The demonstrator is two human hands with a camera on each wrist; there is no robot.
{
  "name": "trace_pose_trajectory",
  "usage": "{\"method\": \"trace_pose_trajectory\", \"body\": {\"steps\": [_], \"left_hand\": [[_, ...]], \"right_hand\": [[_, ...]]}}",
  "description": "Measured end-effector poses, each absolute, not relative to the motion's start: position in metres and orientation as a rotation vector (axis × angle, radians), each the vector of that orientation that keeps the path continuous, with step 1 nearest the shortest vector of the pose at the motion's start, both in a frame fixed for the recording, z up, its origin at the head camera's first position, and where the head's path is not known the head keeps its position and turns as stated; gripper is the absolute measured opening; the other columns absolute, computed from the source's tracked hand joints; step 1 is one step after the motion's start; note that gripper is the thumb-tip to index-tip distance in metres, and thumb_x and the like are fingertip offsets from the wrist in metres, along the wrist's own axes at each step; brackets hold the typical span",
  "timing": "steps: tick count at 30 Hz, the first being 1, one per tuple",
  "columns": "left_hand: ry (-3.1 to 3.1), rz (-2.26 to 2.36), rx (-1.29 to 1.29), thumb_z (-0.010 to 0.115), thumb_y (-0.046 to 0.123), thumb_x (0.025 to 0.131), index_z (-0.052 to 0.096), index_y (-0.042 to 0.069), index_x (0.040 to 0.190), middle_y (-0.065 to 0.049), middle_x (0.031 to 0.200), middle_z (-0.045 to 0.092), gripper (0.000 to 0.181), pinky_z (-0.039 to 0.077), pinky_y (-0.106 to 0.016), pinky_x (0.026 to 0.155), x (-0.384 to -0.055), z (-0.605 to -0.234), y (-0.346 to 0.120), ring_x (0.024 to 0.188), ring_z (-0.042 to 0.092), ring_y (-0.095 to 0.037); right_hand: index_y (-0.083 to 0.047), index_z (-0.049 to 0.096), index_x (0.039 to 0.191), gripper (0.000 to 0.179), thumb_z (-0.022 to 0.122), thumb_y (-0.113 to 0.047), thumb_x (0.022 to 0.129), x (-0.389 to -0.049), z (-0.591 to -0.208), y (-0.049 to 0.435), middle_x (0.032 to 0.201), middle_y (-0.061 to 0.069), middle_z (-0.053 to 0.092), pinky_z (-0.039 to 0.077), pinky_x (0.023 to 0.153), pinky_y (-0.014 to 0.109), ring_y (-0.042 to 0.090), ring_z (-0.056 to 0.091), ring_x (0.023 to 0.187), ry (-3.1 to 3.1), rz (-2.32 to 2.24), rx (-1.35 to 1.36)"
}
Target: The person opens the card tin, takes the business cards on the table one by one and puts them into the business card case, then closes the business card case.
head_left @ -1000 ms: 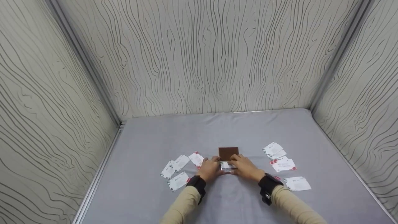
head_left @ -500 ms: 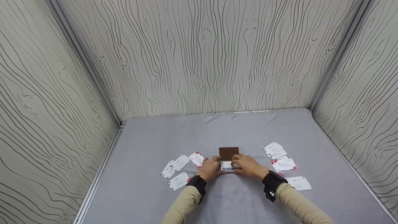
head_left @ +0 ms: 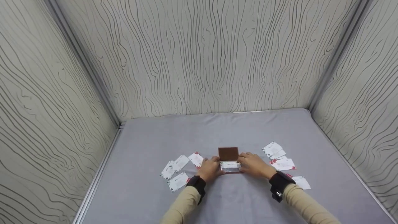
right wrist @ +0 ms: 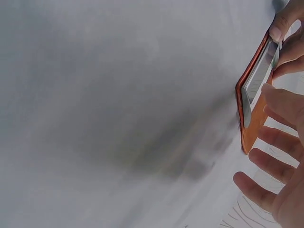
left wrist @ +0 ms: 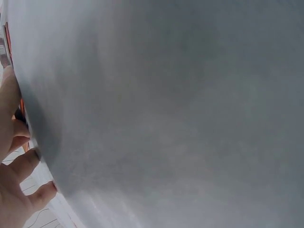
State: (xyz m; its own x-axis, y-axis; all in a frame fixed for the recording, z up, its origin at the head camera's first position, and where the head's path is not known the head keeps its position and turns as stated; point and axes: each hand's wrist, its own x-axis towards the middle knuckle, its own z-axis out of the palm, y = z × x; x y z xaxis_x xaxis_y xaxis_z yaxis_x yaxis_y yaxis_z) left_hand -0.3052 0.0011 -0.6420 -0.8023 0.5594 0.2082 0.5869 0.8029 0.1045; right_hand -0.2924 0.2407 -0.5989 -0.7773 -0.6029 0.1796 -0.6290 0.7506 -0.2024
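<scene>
A brown card case lies opened flat on the grey cloth, lid on the far side. Its near half has a silvery frame, and a white card sits in it. My left hand grips the case's left edge, thumb in front and fingers behind. At the right edge is my right hand, thumb and forefinger by the case. In the right wrist view, that hand's other fingers are spread and hold nothing. The left wrist view catches only part of the left hand and a sliver of the case.
Several white cards with floral corners lie loose to the left of the case. Another group of cards lies to the right, one partly hidden by the right wristband. Patterned walls enclose the grey-covered table.
My right hand has drawn back to the right from over the case's near half, uncovering more of the card and frame. The left hand has stayed at the left edge.
</scene>
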Motion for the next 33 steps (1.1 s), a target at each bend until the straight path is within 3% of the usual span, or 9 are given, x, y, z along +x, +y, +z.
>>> {"method": "trace_pose_trajectory", "body": {"steps": [9,17,33], "left_hand": [[-2.796,-0.249,-0.923,0.071,0.044,0.087,0.073,0.007,0.109,-0.005,0.121,0.061,0.043,0.045,-0.048,0.092,-0.305,-0.644,0.0,0.105,0.064,-0.022],[-2.799,-0.233,-0.925,0.07,0.045,0.088,0.073,0.008,0.109,-0.004,0.123,0.061,0.043,0.044,-0.046,0.092,-0.305,-0.643,0.0,0.107,0.063,-0.021],[-2.825,-0.238,-0.907,0.071,0.044,0.088,0.074,0.007,0.11,-0.004,0.124,0.062,0.043,0.045,-0.048,0.095,-0.304,-0.639,-0.001,0.107,0.064,-0.021]], "right_hand": [[-0.005,0.068,0.104,0.024,0.076,-0.009,0.081,-0.292,-0.594,0.263,0.104,0.011,0.062,0.051,0.075,0.049,0.033,0.058,0.093,-2.853,0.362,1.023],[-0.006,0.066,0.095,0.016,0.074,-0.005,0.081,-0.288,-0.587,0.287,0.092,0.007,0.06,0.051,0.071,0.045,0.03,0.06,0.081,-2.88,0.362,1.019],[-0.004,0.068,0.094,0.018,0.072,0.0,0.077,-0.283,-0.585,0.313,0.089,0.008,0.06,0.052,0.069,0.045,0.031,0.062,0.078,-2.946,0.351,1.001]]}}
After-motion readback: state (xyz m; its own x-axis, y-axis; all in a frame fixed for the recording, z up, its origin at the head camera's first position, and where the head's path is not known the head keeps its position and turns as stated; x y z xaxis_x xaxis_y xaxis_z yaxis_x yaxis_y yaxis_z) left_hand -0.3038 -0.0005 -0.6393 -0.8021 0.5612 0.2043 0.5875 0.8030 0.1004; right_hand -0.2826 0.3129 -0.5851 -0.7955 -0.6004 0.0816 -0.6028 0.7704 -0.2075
